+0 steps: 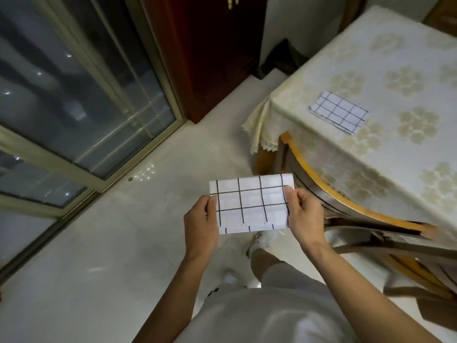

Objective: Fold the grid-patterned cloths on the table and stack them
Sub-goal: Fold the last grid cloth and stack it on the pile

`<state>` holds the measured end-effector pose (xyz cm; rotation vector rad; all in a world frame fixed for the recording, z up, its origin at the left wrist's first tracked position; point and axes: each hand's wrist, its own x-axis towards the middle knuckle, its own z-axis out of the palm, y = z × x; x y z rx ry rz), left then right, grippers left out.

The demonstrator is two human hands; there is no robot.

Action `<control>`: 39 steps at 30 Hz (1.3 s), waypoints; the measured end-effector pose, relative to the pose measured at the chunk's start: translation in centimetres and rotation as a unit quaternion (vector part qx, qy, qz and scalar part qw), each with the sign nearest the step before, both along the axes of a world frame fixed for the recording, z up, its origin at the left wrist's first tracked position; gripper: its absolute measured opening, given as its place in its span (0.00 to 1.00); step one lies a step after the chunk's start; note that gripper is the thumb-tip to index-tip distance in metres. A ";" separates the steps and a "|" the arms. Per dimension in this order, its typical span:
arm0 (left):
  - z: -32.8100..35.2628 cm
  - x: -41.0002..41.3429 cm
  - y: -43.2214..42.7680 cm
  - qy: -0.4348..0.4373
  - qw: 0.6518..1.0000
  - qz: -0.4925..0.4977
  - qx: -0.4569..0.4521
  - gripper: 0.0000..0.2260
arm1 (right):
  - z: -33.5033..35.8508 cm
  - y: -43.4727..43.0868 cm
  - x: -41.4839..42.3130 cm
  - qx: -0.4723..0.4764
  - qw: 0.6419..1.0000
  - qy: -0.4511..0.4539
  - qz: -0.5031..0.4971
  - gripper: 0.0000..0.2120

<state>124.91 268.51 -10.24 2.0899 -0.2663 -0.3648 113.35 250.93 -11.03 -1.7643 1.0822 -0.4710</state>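
Both hands [201, 222] pinch flat folded grid cloth [251, 204].

no readable text, labels or numbers anywhere.

The near cloth [251, 204] and far cloth [338, 111] look like smooth, matt white fabric with black lines. The counter [371, 58] wears a cream woven cover. The floor [99, 243] is glossy tile, the cabinet [210, 58] dark polished wood, and the chair [356, 211] varnished wood.
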 end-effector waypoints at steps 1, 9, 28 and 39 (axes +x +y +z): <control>0.0 0.3 -1.2 -0.006 1.000 -0.015 0.002 0.14 | 0.0 -0.8 -0.1 0.001 1.000 -0.003 -0.017 0.21; 0.7 4.0 -12.5 -0.012 0.995 -0.095 0.007 0.13 | 0.3 -9.4 0.7 0.007 0.993 -0.042 -0.113 0.23; 1.5 9.0 -34.8 0.009 0.957 -0.290 -0.009 0.12 | -0.2 -25.4 0.9 0.017 0.964 -0.031 -0.264 0.22; -1.4 12.5 -40.8 0.073 0.936 -0.344 -0.015 0.06 | -2.3 -28.5 3.0 0.051 0.937 -0.010 -0.345 0.21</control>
